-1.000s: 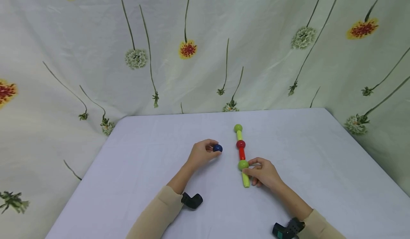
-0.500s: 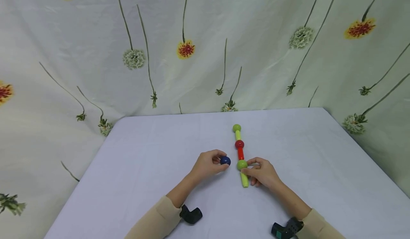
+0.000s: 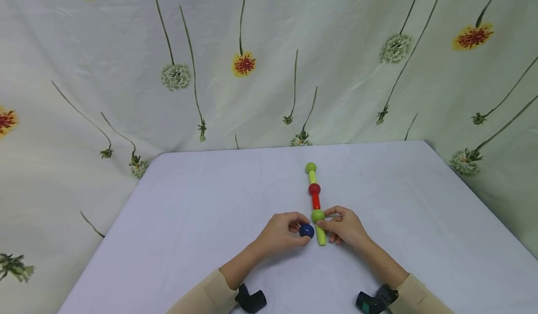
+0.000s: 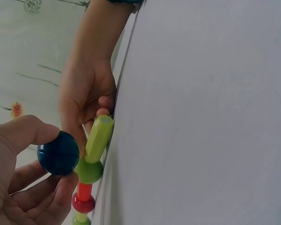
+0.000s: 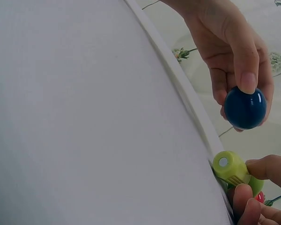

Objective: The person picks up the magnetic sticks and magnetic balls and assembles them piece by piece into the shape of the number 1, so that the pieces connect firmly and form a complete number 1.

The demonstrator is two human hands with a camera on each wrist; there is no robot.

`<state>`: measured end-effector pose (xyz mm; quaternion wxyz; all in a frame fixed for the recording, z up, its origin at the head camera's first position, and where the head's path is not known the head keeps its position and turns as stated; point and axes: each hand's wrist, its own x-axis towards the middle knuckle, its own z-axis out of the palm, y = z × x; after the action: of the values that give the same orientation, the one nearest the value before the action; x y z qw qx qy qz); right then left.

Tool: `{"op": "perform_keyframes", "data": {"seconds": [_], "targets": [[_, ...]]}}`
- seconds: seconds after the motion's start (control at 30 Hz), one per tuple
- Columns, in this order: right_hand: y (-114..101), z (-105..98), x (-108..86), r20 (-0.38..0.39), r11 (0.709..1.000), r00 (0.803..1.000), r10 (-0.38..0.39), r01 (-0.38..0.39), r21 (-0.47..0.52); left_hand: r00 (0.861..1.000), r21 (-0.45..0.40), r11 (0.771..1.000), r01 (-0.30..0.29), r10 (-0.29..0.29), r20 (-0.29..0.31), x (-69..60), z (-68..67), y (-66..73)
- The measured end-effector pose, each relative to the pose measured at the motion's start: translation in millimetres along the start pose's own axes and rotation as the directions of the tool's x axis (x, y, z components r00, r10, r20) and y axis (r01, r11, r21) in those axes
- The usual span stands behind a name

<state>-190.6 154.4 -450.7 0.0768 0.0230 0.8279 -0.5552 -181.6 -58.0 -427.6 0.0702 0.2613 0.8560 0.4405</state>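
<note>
My left hand [image 3: 280, 234] pinches a dark blue ball [image 3: 306, 231] between thumb and fingers, just left of the near end of a row of balls and rods. That row runs away from me: a yellow-green rod [image 3: 321, 236], a green ball [image 3: 318, 214], a red rod [image 3: 316, 202], a red ball [image 3: 314, 189], another yellow-green rod [image 3: 312, 177] and a far green ball [image 3: 311, 167]. With thumb and fingers my right hand [image 3: 348, 228] holds the row at the near green ball. In the right wrist view, the near rod's end [image 5: 223, 162] shows a round silvery disc.
A white-covered table [image 3: 201, 202] lies under everything. Behind it hangs a pale cloth [image 3: 344, 33] printed with flowers. Each wrist wears a black device, the left one [image 3: 251, 300] and the right one [image 3: 377, 300], close to the tabletop.
My left hand has carried the blue ball right and toward me, from beside the red ball to beside the near rod. The right hand and the row stay in place.
</note>
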Motion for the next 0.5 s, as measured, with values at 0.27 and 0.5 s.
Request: {"op": "perform_keyframes", "data": {"seconds": [0.27, 0.5], "targets": [[-2, -1, -0.4, 0.007, 1.000, 1.000, -0.004, 0.004, 0.013, 0.996, -0.046, 0.998, -0.051, 0.054, 0.073, -8.6, 8.9, 7.4], [-1, -2, -1.0, 0.009, 1.000, 1.000, -0.022, 0.022, 0.004, 0.987, -0.049, 0.992, -0.113, 0.118, 0.111, -11.4, 17.9, 11.8]]}}
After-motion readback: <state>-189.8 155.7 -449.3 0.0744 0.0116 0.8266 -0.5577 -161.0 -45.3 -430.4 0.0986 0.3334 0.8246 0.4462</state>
